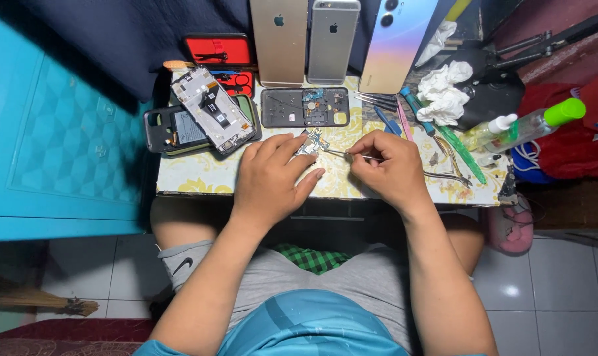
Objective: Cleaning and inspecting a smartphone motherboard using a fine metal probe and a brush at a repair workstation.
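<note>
On a small floral-topped table (200,179), the left hand (270,178) lies flat, fingers pressed on a small circuit board (311,142) at the table's middle. The right hand (389,166) pinches tweezers (342,154), tips touching the board.

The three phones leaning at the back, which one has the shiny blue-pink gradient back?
The rightmost phone, tilted, above the right hand. The gold phone and the silver phone left of it are plain metallic.
</note>
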